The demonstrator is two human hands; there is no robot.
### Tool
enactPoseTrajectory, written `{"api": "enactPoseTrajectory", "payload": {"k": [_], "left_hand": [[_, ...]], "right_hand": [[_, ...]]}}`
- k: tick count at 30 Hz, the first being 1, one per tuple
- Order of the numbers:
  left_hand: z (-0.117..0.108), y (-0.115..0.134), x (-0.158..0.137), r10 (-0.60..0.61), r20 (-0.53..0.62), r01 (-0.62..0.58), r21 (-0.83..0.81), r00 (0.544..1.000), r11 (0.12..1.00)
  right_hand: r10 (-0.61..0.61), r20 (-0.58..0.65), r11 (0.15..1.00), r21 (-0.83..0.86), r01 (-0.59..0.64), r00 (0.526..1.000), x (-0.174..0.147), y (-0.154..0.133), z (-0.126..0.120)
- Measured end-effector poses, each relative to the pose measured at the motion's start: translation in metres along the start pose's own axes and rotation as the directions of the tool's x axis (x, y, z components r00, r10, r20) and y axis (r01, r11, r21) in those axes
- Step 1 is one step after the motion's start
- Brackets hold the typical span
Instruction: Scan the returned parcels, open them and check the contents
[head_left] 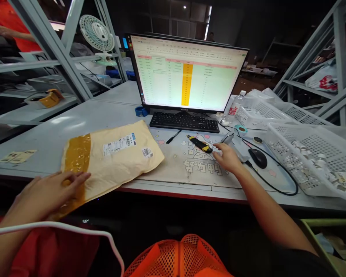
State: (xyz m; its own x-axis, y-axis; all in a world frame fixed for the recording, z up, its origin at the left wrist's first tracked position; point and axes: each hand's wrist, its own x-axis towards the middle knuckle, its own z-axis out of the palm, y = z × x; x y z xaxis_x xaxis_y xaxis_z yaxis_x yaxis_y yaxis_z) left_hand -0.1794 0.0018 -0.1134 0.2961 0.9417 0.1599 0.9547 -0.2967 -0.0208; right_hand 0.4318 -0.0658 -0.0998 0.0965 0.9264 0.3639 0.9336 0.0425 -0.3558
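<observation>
A tan padded mailer (121, 161) lies on the desk at the left, with a white shipping label on top and brown tape across its left end. Its lower left corner sticks out past the desk's front edge. My left hand (50, 192) is closed over the taped end, fingers curled on the tape. My right hand (227, 157) is open, fingers apart and bent, right beside the near end of a black and yellow utility knife (200, 144). Whether the fingertips touch the knife I cannot tell. A black pen (173, 136) lies left of the knife.
A monitor (187, 73) with a spreadsheet and a keyboard (184, 122) stand behind. A mouse (257, 158), its cable and white plastic baskets (314, 161) are at the right. A blue tape roll (141, 111) sits left of the keyboard. A person in orange (11, 23) stands far left.
</observation>
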Motion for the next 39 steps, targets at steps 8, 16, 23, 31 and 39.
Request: {"api": "enactPoseTrajectory", "payload": {"k": [8,16,23,31,39], "left_hand": [[0.007,0.099,0.064,-0.001,0.061,0.011,-0.165,0.998,0.986],[-0.003,0.075,0.033,0.286,0.161,-0.137,-0.600,0.945,0.789],[-0.002,0.078,0.029,0.330,0.115,-0.141,-0.739,0.937,0.658],[-0.012,0.137,0.040,0.512,0.088,-0.261,-0.778,0.855,0.571],[-0.017,0.192,0.084,0.679,0.093,-0.297,-0.850,0.728,0.435]], "right_hand": [[-0.157,0.221,0.975,-0.121,0.187,0.963,0.084,-0.074,0.052],[-0.200,0.293,0.947,-0.187,0.261,0.935,0.130,-0.116,0.093],[0.042,0.165,0.937,-0.349,0.019,0.985,0.162,-0.116,0.096],[0.257,0.153,0.910,-0.370,-0.186,0.954,0.112,-0.071,0.048],[0.270,0.259,0.928,-0.326,-0.180,0.927,0.032,-0.032,0.015]]}}
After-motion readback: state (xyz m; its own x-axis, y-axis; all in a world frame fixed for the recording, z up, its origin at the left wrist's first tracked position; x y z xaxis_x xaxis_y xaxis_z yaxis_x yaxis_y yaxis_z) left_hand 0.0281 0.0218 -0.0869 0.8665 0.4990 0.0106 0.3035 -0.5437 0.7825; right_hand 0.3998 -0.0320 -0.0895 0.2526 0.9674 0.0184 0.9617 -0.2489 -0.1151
